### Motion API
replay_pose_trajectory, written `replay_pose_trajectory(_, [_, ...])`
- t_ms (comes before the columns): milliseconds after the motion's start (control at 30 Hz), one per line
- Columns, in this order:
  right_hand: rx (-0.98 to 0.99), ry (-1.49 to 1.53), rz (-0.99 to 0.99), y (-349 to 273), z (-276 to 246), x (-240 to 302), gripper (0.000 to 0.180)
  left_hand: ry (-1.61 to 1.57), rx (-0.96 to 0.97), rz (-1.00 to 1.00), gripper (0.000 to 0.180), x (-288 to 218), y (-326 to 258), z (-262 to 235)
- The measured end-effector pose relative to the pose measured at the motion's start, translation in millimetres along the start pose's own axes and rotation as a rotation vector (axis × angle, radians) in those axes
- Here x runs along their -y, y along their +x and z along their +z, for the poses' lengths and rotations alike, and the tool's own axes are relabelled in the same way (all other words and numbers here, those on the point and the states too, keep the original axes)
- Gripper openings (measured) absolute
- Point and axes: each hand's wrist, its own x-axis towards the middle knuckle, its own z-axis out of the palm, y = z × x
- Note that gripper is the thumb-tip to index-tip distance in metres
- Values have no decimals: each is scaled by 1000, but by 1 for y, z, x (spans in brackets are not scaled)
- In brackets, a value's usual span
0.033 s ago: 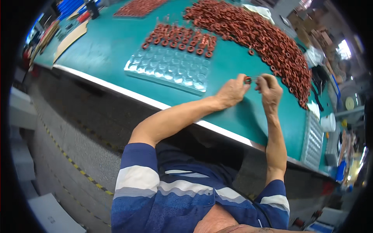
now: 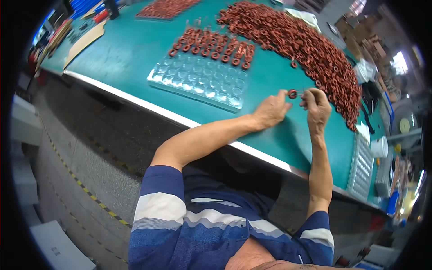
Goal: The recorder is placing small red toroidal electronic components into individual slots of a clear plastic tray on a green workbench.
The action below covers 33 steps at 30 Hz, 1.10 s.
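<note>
A small red ring coil (image 2: 292,94) with thin wire leads is between my hands, above the green table. My right hand (image 2: 318,108) pinches the leads with its fingers curled in. At the ring's left edge are the closed fingertips of my left hand (image 2: 270,111); the exact contact is too small to make out. Left of my hands lies a clear plastic blister tray (image 2: 195,83) with round pockets. Along its far edge several red coils (image 2: 211,47) stand in rows, leads pointing away from me.
A large heap of red coils (image 2: 310,49) curves across the table's far right. Another batch of coils (image 2: 166,8) lies at the far left. More clear trays (image 2: 361,168) and a white cup (image 2: 379,147) are at the right end. The table's white front edge (image 2: 130,100) runs below my forearms.
The ring coil has turned and shows more of its face beyond my left fingertips. My right hand has shifted slightly to the right. The whole view has moved a little.
</note>
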Motion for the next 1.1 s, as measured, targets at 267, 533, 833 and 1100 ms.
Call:
replay_pose_trajectory(267, [317, -90, -204, 58, 117, 71, 12, 154, 125, 112, 20, -3, -6, -2])
replay_pose_trajectory(533, [512, -123, -325, 102, 281, 46, 16, -266, 68, 239, 29, 6, -8, 5])
replay_pose_trajectory(833, [614, -437, -460, 100, 305, 55, 47, -31, -87, 491, 31, 27, -15, 19])
replay_pose_trajectory(1100, [390, -815, -704, 138, 105, 50, 28, 30, 117, 149, 25, 14, 1, -9])
